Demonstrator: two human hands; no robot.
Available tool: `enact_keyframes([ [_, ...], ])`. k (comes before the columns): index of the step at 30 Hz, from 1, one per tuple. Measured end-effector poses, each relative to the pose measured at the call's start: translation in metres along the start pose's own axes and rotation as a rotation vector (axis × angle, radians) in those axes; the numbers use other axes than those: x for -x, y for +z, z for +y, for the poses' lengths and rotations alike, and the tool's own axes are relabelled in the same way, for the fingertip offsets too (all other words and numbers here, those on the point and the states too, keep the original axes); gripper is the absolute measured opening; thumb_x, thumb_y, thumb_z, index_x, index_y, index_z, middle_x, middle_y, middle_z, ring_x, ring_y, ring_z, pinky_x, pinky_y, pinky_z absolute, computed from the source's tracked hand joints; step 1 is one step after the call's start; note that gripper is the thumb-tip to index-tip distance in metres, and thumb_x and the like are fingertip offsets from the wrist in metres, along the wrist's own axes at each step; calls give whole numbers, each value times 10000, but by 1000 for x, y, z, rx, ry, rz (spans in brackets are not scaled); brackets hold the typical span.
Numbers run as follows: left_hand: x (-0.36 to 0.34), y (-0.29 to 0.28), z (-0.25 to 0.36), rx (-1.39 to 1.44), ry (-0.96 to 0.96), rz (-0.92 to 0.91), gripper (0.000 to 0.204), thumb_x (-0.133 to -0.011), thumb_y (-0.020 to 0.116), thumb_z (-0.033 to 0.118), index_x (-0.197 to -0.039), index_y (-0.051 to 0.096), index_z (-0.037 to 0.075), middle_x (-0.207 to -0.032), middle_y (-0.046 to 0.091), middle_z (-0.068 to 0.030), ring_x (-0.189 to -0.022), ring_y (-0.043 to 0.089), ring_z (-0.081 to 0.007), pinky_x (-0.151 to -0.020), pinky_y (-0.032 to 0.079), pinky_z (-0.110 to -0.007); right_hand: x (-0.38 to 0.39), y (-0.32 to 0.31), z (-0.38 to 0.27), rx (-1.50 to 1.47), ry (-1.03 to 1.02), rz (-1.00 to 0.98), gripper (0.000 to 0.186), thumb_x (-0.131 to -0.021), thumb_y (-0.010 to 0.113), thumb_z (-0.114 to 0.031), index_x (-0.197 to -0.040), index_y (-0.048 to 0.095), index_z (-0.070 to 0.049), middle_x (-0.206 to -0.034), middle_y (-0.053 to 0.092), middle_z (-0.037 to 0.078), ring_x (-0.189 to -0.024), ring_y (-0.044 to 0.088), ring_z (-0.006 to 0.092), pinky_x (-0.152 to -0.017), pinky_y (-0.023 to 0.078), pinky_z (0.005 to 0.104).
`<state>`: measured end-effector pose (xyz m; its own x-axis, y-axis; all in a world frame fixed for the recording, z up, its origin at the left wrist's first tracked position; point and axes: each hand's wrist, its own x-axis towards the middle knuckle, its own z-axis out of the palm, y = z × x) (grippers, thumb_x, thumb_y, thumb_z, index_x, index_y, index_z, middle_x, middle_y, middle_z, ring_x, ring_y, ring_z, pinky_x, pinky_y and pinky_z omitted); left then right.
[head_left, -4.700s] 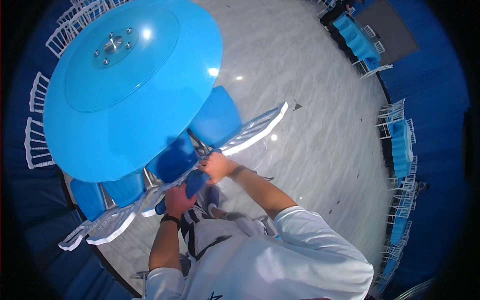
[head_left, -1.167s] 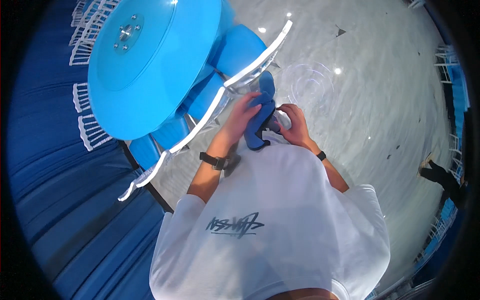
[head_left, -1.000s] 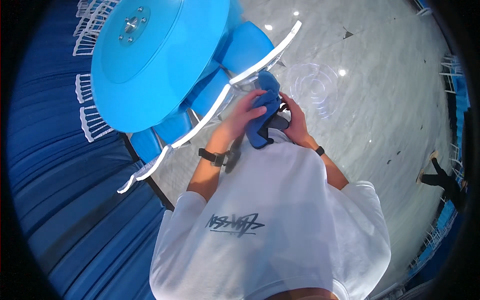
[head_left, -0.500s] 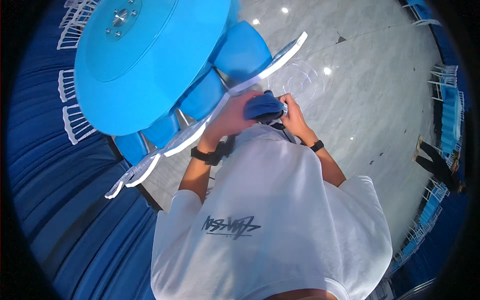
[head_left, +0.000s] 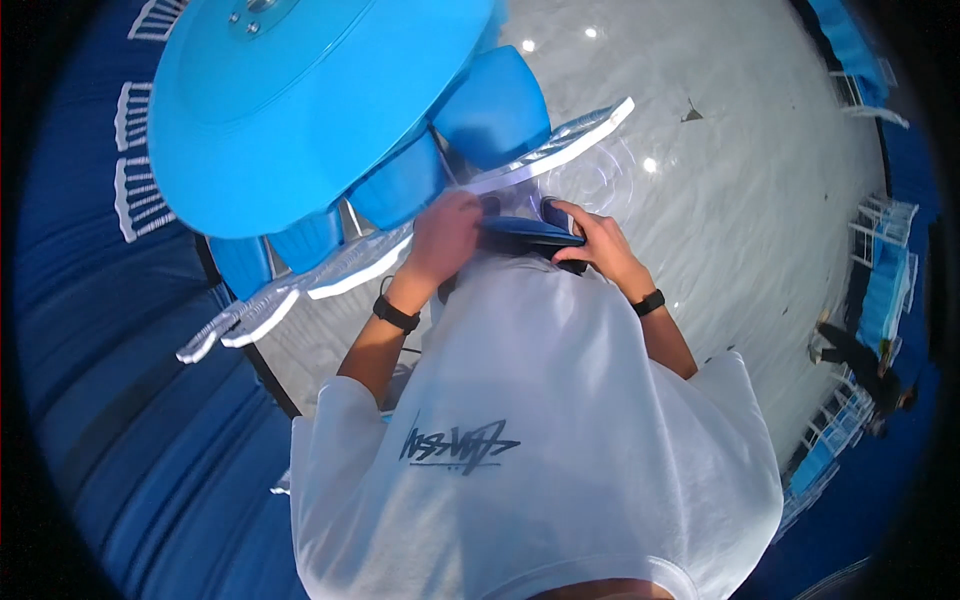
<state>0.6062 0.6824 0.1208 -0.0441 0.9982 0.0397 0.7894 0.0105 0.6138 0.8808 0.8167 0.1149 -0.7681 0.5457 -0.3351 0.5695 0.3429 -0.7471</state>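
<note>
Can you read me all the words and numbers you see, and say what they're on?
White shirt: dark, scribbly lettering, underlined; I won't copy it out.
Blue item between the left hand and right hand: none I can make out.
Blue table: none I can make out.

Holding a dark blue item (head_left: 528, 232) of unclear kind between the left hand (head_left: 447, 238) and right hand (head_left: 603, 245). Wearing a white shirt (head_left: 600, 430), standing near blue-seated white chairs (head_left: 497, 108) along a round blue bench (head_left: 300, 130) at far left.
</note>
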Motion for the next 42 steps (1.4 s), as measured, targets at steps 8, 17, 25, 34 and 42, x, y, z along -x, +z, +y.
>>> enact_keyframes([
  [8, 31, 64, 23, -79, -423, 160, 150, -784, 667, -2, -923, 679, 52, -981, 656, -101, -921, 673, -362, -755, 550, -472, -1, -50, 58, 313, -469, 137, 165, -927, 729, -190, -1028, 725, -61, -930, 636, 114, -858, 654, 340, -808, 494, 423],
  [17, 42, 80, -2, -76, -622, 245, 168, -796, 668, 9, -918, 776, 48, -912, 747, -167, -844, 724, -372, -750, 573, -452, -35, -83, 94, 297, -423, 112, 137, -954, 716, -194, -986, 722, -61, -917, 638, 144, -792, 659, 416, -673, 525, 485],
  [25, -59, 43, -51, -250, -766, 475, 381, -821, 775, 132, -1189, 705, 61, -1201, 713, -215, -1132, 672, -390, -947, 550, -432, -162, -105, 46, 590, -676, 510, 428, -925, 721, -216, -1325, 647, -83, -1237, 667, 169, -1136, 639, 378, -974, 495, 515],
  [34, -25, 140, -12, -416, -498, 125, 844, -707, 861, 186, -1463, 490, 125, -1465, 505, -127, -1444, 407, -343, -1213, 275, -616, -113, -5, 104, 649, -725, 224, 817, -782, 763, -90, -1541, 467, -151, -1520, 484, 167, -1416, 461, 379, -1210, 344, 530],
  [42, -64, 166, -16, -490, -522, 203, 574, -772, 833, 236, -1265, 600, 55, -1170, 618, -133, -1186, 556, -337, -1116, 378, -521, -145, -22, 132, 484, -725, 189, 581, -858, 704, -146, -1421, 565, -130, -1278, 602, 142, -1235, 556, 363, -1118, 423, 489],
])
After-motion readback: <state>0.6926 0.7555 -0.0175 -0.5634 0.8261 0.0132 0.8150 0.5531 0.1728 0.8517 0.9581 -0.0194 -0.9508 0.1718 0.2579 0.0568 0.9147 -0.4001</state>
